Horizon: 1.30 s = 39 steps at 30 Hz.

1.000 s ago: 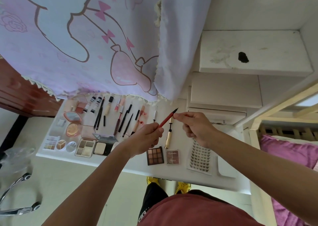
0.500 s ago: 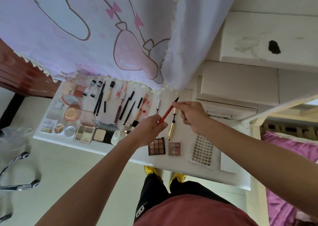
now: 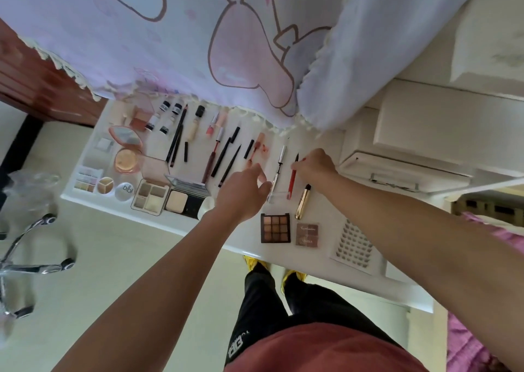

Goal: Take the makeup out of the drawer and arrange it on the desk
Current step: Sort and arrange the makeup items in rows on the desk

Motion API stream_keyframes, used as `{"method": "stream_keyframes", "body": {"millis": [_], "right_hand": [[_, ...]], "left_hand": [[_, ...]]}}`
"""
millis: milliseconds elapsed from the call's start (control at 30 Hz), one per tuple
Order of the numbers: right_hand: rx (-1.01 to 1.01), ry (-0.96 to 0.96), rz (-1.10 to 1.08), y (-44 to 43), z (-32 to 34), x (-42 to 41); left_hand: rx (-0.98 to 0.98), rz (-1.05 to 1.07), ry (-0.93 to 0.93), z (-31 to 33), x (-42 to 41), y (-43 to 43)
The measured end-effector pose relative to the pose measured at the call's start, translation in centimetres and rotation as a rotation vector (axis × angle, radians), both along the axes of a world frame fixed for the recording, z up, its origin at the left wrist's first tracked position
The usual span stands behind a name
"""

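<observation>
Right hand (image 3: pixel 313 164) pinches red pen (image 3: pixel 292 179) on worktop (image 3: pixel 326 230); left hand (image 3: pixel 243 190) loose, holding nothing, near silver liner (image 3: pixel 279 164). Bare room right of pen.

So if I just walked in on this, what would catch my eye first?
Probably the two bare arms reaching over a white desk covered in neatly lined-up makeup. The right hand is on a red pencil lying near the middle, while the left hand hovers open beside it. After that, the big lilac cartoon-print curtain hanging over the desk's far edge, and the brown eyeshadow palette near the front edge.
</observation>
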State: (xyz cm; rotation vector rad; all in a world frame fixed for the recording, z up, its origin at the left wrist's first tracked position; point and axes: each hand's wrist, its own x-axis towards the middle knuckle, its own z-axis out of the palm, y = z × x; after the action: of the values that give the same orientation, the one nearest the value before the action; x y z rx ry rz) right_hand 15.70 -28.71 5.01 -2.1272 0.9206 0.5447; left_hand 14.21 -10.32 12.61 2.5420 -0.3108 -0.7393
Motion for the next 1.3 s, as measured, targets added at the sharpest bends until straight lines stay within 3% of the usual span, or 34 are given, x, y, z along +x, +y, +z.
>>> {"method": "stream_keyframes", "body": {"millis": [300,533,733,1100,1300], "right_hand": [[-0.095,0.120,0.032,1.0,-0.9,0.1],[0.031,-0.035,-0.119,-1.7,-0.3,-0.3],[-0.032,-0.113,0.103,-2.5,0.3,-1.0],[-0.211,0.067,0.170,-0.1,-1.5,1.6],[-0.262,0.071,0.238,0.2,-2.2,1.3]], "left_hand": [[0.113,-0.106,-0.018,-0.8,0.2,0.2],[0.234,-0.340,-0.083,-1.1,0.9,-0.4],[0.336,-0.493,-0.111,-0.9,1.1,-0.8],[0.348,-0.596,-0.181,-2.7,1.4,-0.7],[0.322,-0.639,-0.230,-3.5,1.3,-0.9]]}}
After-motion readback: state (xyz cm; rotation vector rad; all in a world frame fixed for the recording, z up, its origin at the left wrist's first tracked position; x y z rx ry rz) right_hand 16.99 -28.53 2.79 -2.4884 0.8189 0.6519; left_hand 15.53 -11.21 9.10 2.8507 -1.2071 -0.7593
